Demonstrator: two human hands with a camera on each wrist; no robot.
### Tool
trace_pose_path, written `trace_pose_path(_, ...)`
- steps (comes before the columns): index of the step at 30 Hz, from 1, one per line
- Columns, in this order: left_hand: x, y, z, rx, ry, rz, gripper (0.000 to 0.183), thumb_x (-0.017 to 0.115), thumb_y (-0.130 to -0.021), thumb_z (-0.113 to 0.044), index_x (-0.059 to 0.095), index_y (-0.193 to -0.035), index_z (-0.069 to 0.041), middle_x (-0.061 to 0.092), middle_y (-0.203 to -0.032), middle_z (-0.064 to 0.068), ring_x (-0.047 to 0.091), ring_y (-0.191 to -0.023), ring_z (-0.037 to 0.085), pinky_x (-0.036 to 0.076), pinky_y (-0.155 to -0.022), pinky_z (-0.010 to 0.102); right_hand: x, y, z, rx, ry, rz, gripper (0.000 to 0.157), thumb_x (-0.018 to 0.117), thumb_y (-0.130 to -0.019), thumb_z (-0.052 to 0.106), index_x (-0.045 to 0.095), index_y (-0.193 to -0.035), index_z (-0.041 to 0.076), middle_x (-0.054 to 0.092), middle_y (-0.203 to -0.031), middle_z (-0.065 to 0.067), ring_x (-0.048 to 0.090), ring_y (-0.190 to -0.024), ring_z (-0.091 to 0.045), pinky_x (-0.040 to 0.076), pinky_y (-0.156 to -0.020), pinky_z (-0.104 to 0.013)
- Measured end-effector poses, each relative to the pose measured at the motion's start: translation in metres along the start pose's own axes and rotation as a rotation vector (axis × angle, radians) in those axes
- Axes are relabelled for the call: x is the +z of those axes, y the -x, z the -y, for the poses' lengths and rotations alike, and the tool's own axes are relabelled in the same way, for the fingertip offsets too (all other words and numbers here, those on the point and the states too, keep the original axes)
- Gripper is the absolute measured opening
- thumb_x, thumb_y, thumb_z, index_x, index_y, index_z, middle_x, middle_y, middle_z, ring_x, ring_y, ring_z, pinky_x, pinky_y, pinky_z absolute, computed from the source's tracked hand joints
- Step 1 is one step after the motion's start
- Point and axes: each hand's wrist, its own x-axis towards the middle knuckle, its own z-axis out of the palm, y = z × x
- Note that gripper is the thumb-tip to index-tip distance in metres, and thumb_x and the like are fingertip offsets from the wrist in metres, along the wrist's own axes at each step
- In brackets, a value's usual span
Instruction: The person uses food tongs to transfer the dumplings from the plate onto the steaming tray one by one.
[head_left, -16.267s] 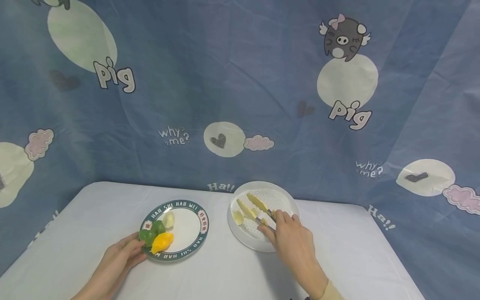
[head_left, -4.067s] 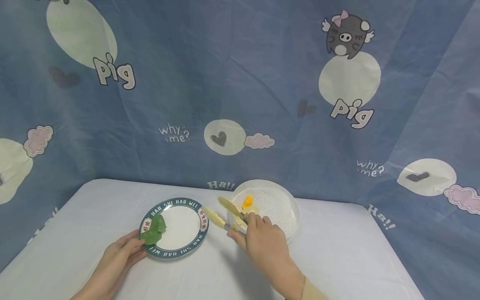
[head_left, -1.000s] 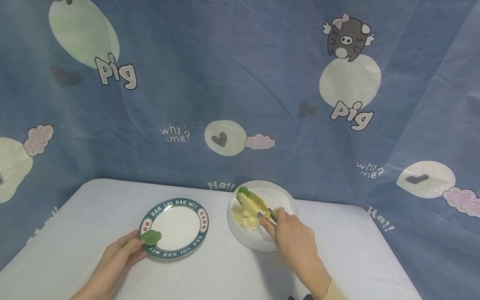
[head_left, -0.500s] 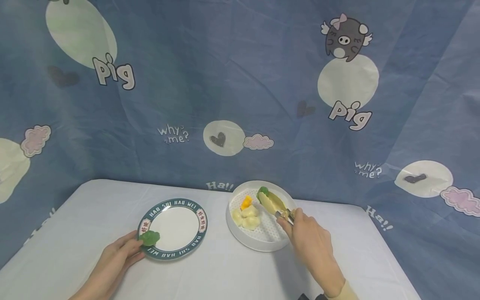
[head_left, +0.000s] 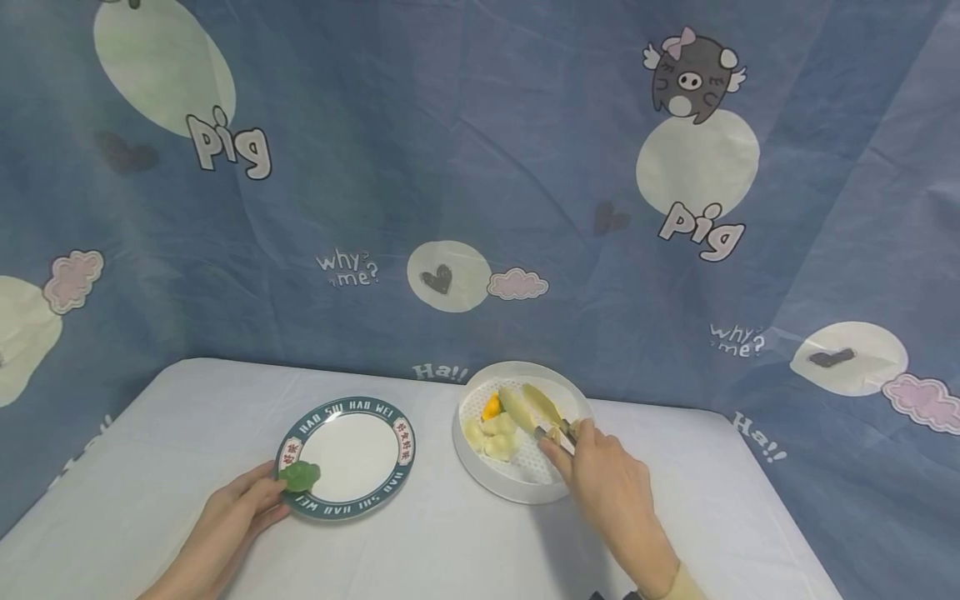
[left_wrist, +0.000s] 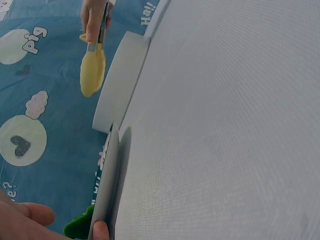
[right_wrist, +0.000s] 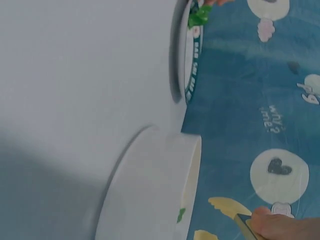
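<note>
My left hand (head_left: 236, 508) pinches the near-left rim of a green-edged white plate (head_left: 352, 458), fingers under it in the left wrist view. On that rim, by my fingertips, lies a crinkled green piece (head_left: 300, 476), perhaps leaf or pepper. My right hand (head_left: 611, 492) grips food tongs (head_left: 517, 408) with yellow tips, spread apart over a white perforated steamer tray (head_left: 491, 482). Inside the tray sit an orange-yellow piece (head_left: 491, 407) and several pale yellow lumps (head_left: 498, 442). A second green piece (right_wrist: 181, 215) shows at the tray's rim in the right wrist view; the tongs hide it in the head view.
Plate and tray stand a short gap apart on a white-covered table (head_left: 420, 550). Close behind the table's far edge hangs a blue printed curtain (head_left: 450, 167). The tray's side wall (left_wrist: 120, 82) rises above the tabletop.
From plate to tray went the orange-yellow piece, a pale lump and one green piece. Half a second ago the tongs held that green piece; now their tips are spread. My left hand has stayed put.
</note>
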Motion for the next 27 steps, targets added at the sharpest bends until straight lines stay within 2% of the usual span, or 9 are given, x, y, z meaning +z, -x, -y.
trace_pose_path(8,0.000,0.001,0.000,0.007,-0.001,0.003,0.076,0.037,-0.115,-0.030,0.006,-0.164,0.019,0.015,-0.171,0.042,0.033,-0.159,0.051,0.060,-0.096,0.004,0.003,0.005,0.026,-0.060,-0.030,-0.026,0.057,0.062,-0.101,0.066,0.058,-0.094,0.010,0.056,-0.069,-0.005,0.055,-0.060,-0.020,0.041,-0.041,-0.038)
trace_pose_path(15,0.000,0.000,0.000,0.003,-0.007,0.003,0.076,0.036,-0.115,-0.030,0.006,-0.164,0.019,0.015,-0.171,0.042,0.033,-0.160,0.051,0.060,-0.096,0.005,0.010,0.011,0.049,-0.158,-0.018,-0.034,0.063,0.058,-0.100,0.073,0.058,-0.096,0.010,0.057,-0.072,-0.002,0.051,-0.062,-0.016,0.041,-0.042,-0.035)
trace_pose_path(21,0.000,0.000,0.001,0.001,-0.009,-0.004,0.076,0.038,-0.115,-0.030,0.007,-0.164,0.018,0.016,-0.171,0.042,0.034,-0.159,0.051,0.061,-0.097,0.006,0.015,0.016,0.068,-0.236,-0.025,-0.012,0.066,0.053,-0.100,0.076,0.055,-0.096,0.010,0.050,-0.069,0.002,0.045,-0.061,-0.013,0.034,-0.044,-0.030)
trace_pose_path(27,0.000,-0.001,0.002,-0.002,0.001,-0.001,0.076,0.038,-0.115,-0.031,0.007,-0.165,0.018,0.014,-0.171,0.042,0.034,-0.159,0.050,0.061,-0.097,0.006,0.025,0.019,0.090,-0.291,-0.010,0.046,0.071,0.046,-0.100,0.080,0.057,-0.103,0.010,0.057,-0.075,0.001,0.054,-0.066,-0.017,0.040,-0.047,-0.032)
